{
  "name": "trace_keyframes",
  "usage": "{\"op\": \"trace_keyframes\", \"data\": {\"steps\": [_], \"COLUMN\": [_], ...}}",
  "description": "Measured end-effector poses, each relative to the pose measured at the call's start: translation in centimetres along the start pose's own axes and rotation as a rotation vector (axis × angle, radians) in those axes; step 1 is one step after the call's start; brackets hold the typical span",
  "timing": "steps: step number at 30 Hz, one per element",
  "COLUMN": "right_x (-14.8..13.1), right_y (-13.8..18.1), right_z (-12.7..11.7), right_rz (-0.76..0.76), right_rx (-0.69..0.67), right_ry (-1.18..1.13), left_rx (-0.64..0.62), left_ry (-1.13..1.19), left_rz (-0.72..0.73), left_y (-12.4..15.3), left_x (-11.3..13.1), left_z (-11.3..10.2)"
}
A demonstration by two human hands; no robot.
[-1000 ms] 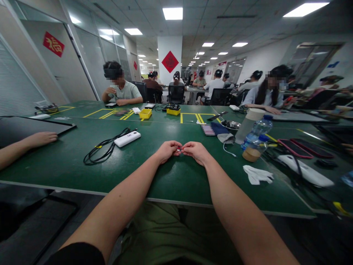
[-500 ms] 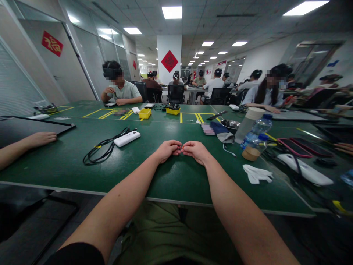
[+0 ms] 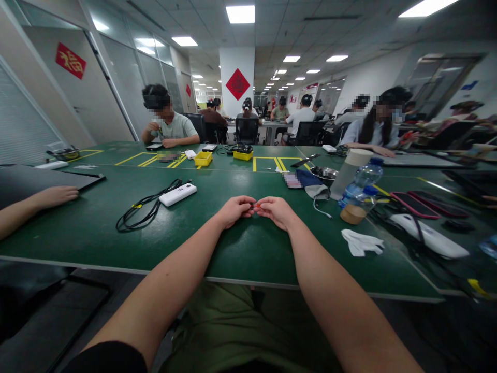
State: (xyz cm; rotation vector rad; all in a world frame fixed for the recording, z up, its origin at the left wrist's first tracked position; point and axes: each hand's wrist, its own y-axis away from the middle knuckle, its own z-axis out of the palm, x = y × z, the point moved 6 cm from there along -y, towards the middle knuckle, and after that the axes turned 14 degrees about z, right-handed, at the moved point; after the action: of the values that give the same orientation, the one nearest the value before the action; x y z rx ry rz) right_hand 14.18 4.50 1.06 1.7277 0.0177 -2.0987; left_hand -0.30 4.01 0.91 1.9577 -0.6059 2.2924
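Note:
My left hand and my right hand rest on the green table, fingertips meeting in the middle. Both are curled in a pinch round a tiny red object held between them; it is too small to name. A white power bank with a coiled black cable lies to the left of my left hand.
A crumpled white tissue, water bottles, phones and a white device crowd the right. Yellow trays sit further back. Another person's hand lies at the left by a black board. Several people sit at tables behind.
My hands stay together in the same place; the small piece between the fingertips now shows red. The view has shifted slightly.

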Motion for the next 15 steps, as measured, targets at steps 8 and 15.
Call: {"op": "trace_keyframes", "data": {"steps": [8, 15], "right_x": [0.18, -0.17], "right_y": [-0.14, 0.01], "right_z": [-0.21, -0.13], "right_rz": [-0.026, -0.069], "right_rx": [0.005, 0.003], "right_ry": [0.024, 0.054], "left_rx": [-0.002, 0.009], "left_ry": [0.017, 0.028], "left_rz": [0.001, -0.009], "left_y": [0.04, 0.00], "left_x": [0.00, 0.00], "left_z": [0.02, -0.04]}}
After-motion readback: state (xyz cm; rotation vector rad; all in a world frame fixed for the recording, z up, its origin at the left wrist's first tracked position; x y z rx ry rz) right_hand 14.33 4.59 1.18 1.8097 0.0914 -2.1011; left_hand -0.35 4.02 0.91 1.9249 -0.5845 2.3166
